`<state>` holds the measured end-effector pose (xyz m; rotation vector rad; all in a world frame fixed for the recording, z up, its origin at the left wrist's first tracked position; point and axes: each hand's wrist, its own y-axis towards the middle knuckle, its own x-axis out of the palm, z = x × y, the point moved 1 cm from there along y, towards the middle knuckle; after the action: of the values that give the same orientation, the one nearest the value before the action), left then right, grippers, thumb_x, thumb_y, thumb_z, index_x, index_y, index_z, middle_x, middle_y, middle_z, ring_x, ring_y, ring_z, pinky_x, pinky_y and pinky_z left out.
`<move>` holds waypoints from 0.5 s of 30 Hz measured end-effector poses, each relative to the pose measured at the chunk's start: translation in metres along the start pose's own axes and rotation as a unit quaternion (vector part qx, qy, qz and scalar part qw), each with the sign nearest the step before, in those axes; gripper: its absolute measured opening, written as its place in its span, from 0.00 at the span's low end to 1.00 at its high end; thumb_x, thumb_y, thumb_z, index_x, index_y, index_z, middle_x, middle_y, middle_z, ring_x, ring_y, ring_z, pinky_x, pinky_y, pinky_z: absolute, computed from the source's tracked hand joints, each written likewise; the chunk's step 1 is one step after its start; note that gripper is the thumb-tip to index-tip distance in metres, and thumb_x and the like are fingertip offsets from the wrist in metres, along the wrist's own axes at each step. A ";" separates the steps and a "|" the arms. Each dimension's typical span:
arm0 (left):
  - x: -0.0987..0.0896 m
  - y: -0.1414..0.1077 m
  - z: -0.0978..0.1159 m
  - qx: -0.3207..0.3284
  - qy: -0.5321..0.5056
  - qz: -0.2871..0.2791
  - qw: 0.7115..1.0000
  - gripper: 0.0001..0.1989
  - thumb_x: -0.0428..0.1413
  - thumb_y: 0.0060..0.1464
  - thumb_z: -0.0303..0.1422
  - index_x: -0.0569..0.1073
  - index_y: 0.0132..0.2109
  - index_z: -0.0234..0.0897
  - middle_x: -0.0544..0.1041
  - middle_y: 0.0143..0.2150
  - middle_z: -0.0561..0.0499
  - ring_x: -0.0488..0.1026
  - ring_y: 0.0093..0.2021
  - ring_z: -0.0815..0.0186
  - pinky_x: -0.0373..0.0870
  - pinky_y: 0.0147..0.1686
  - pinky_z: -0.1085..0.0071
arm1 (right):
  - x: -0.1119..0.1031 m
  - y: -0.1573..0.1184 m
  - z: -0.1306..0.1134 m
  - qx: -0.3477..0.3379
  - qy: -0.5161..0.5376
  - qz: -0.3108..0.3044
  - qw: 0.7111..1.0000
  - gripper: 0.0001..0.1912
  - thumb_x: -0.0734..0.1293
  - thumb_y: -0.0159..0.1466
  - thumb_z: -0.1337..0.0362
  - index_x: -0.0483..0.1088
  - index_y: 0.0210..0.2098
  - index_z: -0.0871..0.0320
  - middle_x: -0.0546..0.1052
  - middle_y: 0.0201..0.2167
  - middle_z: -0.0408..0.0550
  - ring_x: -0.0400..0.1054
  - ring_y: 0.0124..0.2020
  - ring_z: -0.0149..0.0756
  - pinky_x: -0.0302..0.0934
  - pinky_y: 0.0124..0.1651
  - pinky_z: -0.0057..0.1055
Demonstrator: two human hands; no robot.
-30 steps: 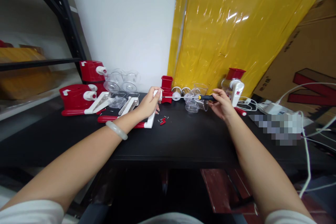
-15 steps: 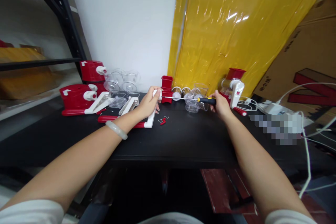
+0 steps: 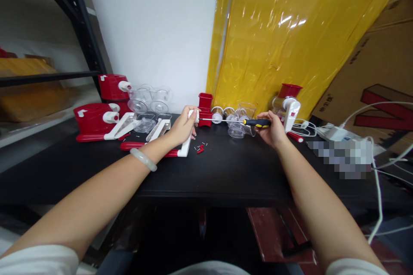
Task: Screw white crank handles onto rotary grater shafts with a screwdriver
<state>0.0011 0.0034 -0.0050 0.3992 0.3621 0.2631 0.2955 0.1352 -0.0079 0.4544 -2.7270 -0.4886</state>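
Observation:
My left hand (image 3: 184,126) is closed around the upper end of a white crank arm (image 3: 185,147), whose red handle lies lower left, partly behind my wrist. In my right hand (image 3: 271,130) is the black and yellow handle of a screwdriver (image 3: 257,123). Its long shaft runs level to the left, and the tip meets the white end between my left fingers. Below my left hand, small red pieces (image 3: 200,149) and several screws lie on the black table (image 3: 206,176). A second white arm (image 3: 158,130) rests left of my left hand.
Red grinder bodies (image 3: 92,121) and clear plastic parts (image 3: 149,99) stand at the left. Behind the screwdriver are a red housing (image 3: 205,105), metal drums (image 3: 217,114) and clear parts. An assembled grinder (image 3: 289,91) and white cables (image 3: 377,180) are at the right.
The fingers of my right hand have shifted and spread around the screwdriver handle, and the yellow marking on the handle looks turned. My left hand has stayed in place.

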 end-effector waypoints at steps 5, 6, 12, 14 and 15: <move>0.000 0.000 0.001 -0.008 0.002 0.002 1.000 0.18 0.43 0.65 0.48 0.62 0.54 0.43 0.66 0.32 0.56 0.68 0.20 0.73 0.70 0.16 0.75 | -0.003 0.001 0.003 0.052 -0.103 0.031 0.993 0.28 0.61 0.57 0.33 0.63 0.26 0.54 0.59 0.10 0.37 0.51 0.09 0.28 0.43 0.11 0.26; 0.000 0.000 0.001 -0.010 0.001 0.003 1.000 0.18 0.43 0.65 0.48 0.62 0.54 0.43 0.66 0.32 0.56 0.69 0.20 0.73 0.70 0.16 0.75 | -0.002 0.001 0.003 0.049 -0.109 0.028 0.992 0.27 0.62 0.57 0.35 0.62 0.26 0.54 0.58 0.09 0.36 0.49 0.08 0.27 0.42 0.11 0.26; -0.001 0.001 0.001 -0.009 -0.011 0.009 1.000 0.19 0.43 0.65 0.49 0.61 0.54 0.43 0.66 0.31 0.56 0.68 0.20 0.73 0.70 0.16 0.76 | 0.002 -0.003 -0.003 0.021 -0.024 0.009 0.999 0.15 0.73 0.49 0.59 0.63 0.30 0.53 0.66 0.17 0.35 0.55 0.14 0.25 0.48 0.15 0.23; 0.000 0.000 0.002 -0.007 -0.013 0.008 1.000 0.19 0.43 0.65 0.48 0.61 0.54 0.43 0.66 0.31 0.56 0.68 0.19 0.73 0.70 0.16 0.76 | 0.002 -0.005 -0.005 0.023 0.017 -0.015 0.999 0.14 0.71 0.48 0.63 0.64 0.32 0.53 0.68 0.21 0.36 0.60 0.18 0.26 0.55 0.18 0.23; 0.000 0.000 0.003 -0.006 -0.012 0.008 1.000 0.18 0.43 0.65 0.48 0.61 0.54 0.43 0.66 0.31 0.56 0.68 0.19 0.73 0.70 0.16 0.76 | 0.003 -0.006 -0.006 0.021 0.031 -0.024 0.999 0.15 0.71 0.47 0.64 0.65 0.32 0.53 0.69 0.23 0.37 0.62 0.20 0.27 0.57 0.20 0.23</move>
<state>0.0021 0.0025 -0.0023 0.3924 0.3345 0.2752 0.2964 0.1275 -0.0045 0.5383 -2.6762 -0.4239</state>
